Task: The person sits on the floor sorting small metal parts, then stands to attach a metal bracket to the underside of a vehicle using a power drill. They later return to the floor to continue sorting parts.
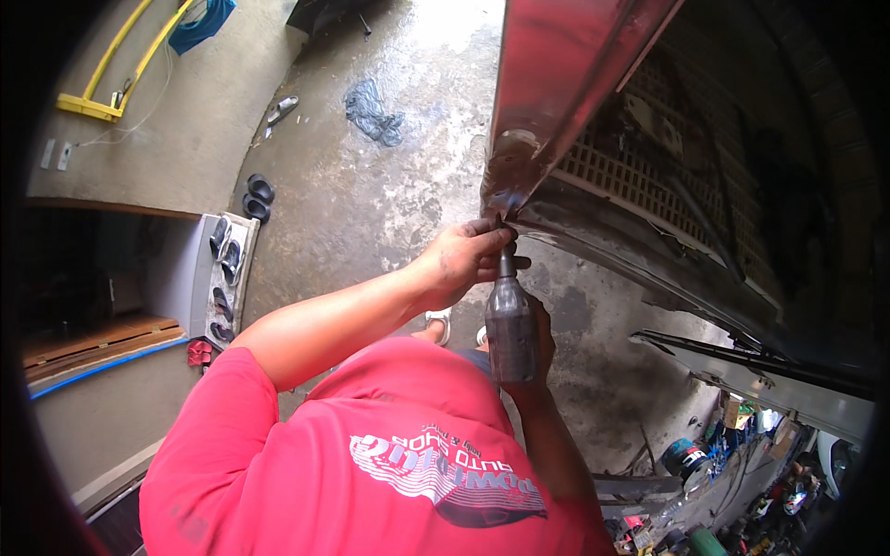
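Observation:
In front of my chest, a dark bottle-shaped tool (511, 329) with a narrow neck stands upright, its tip toward the lower end of a red vehicle body panel (547, 83). My right hand (541, 347) is wrapped around its body from behind, mostly hidden by it. The fingers of my left hand (461, 262) are closed around the slim top of the neck, just under the panel's end. Bare, brownish metal (512, 157) shows on that end, with a small bluish bright spot near the tip. Whether the tip touches the metal I cannot tell.
A slatted grille (640, 176) and dark underside parts fill the right. Black shoes (259, 197) and a crumpled dark plastic sheet (373, 113) lie on the concrete floor. More footwear sits on a ledge (236, 269) at left. Clutter with a bucket (684, 457) stands lower right.

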`<state>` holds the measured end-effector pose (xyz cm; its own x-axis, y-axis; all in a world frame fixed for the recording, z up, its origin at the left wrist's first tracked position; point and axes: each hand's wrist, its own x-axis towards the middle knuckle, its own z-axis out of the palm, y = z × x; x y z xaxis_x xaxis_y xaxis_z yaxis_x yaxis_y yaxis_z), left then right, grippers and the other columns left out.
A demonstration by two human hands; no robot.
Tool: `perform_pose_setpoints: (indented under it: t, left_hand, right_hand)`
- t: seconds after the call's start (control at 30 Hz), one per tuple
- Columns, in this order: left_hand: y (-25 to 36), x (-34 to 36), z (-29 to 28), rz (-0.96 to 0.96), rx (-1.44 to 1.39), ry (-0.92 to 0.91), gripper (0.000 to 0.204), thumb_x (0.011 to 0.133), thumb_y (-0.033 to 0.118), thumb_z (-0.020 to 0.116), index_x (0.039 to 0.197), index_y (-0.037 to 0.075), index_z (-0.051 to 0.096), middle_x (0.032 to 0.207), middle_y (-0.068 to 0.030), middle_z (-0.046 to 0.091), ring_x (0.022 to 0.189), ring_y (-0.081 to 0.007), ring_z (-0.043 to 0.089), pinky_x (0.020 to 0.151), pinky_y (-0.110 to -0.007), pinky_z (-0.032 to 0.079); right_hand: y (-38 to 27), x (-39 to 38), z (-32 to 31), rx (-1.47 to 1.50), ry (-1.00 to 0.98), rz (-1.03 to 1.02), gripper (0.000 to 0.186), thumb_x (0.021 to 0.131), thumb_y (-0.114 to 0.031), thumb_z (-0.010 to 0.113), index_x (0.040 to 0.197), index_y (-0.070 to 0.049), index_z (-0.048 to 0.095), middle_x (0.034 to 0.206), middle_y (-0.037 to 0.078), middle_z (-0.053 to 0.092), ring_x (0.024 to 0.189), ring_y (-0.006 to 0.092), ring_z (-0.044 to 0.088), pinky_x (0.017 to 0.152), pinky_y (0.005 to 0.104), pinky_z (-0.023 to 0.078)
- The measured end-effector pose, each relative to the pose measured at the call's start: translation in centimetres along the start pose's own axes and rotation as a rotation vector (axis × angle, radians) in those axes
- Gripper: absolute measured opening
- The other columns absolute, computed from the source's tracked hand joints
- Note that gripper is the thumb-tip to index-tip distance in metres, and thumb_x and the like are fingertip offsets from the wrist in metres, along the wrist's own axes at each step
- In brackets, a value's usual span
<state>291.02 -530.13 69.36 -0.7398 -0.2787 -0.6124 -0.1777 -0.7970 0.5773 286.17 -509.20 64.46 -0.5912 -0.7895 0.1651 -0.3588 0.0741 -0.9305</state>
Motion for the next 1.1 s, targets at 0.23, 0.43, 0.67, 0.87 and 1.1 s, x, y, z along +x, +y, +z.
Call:
perform_pose_setpoints:
  t: [0.23, 0.43, 0.67, 0.87, 1.1]
  left_hand:
    - [-0.1, 3.4, -0.8, 0.056, 0.019, 0.05, 0.031, 0.106, 0.018, 0.056, 0.133, 0.003, 0.057, 0.113, -0.0084, 0.069, 0.108, -0.0253, 0.071, 0.093, -0.039, 0.057]
    - [0.6, 3.6, -0.6, 0.092, 0.069, 0.101, 0.027, 0.106, 0.02, 0.058, 0.127, 0.005, 0.06, 0.115, -0.007, 0.069, 0.108, -0.0234, 0.07, 0.095, -0.037, 0.055]
    - [0.6, 3.8, -0.4, 0.104, 0.142, 0.158, 0.028, 0.106, 0.021, 0.058, 0.128, 0.004, 0.06, 0.115, -0.0075, 0.069, 0.111, -0.0256, 0.07, 0.096, -0.04, 0.055]
    - [0.5, 3.7, 0.4, 0.097, 0.179, 0.195, 0.024, 0.107, 0.019, 0.053, 0.123, 0.002, 0.057, 0.111, -0.0085, 0.066, 0.109, -0.0261, 0.069, 0.094, -0.04, 0.054]
    - [0.3, 3.9, 1.1, 0.091, 0.085, 0.204, 0.025, 0.107, 0.02, 0.049, 0.122, 0.0, 0.055, 0.108, -0.0112, 0.065, 0.104, -0.0283, 0.069, 0.095, -0.042, 0.053]
  right_hand:
    - [3.5, 2.9, 1.2, -0.264, -0.038, -0.165, 0.054, 0.087, -0.024, 0.073, 0.137, -0.007, 0.058, 0.131, 0.019, 0.059, 0.123, 0.0362, 0.058, 0.099, 0.0426, 0.051]
    - [5.2, 3.9, 2.6, -0.125, 0.052, -0.163, 0.045, 0.082, -0.015, 0.073, 0.124, -0.004, 0.062, 0.115, 0.015, 0.061, 0.109, 0.033, 0.059, 0.09, 0.0391, 0.051]
    - [7.2, 4.5, 4.3, -0.086, 0.117, -0.189, 0.031, 0.088, -0.023, 0.07, 0.114, -0.009, 0.063, 0.102, 0.01, 0.062, 0.093, 0.0266, 0.061, 0.078, 0.0382, 0.051]
    - [7.3, 4.6, 5.0, 0.064, 0.127, -0.095, 0.027, 0.096, -0.027, 0.064, 0.116, -0.009, 0.061, 0.102, 0.009, 0.064, 0.09, 0.0222, 0.064, 0.076, 0.0353, 0.055]
    - [6.5, 4.2, 5.0, 0.351, 0.093, 0.146, 0.025, 0.1, -0.026, 0.059, 0.119, -0.009, 0.059, 0.104, 0.008, 0.065, 0.089, 0.0184, 0.066, 0.074, 0.0322, 0.057]
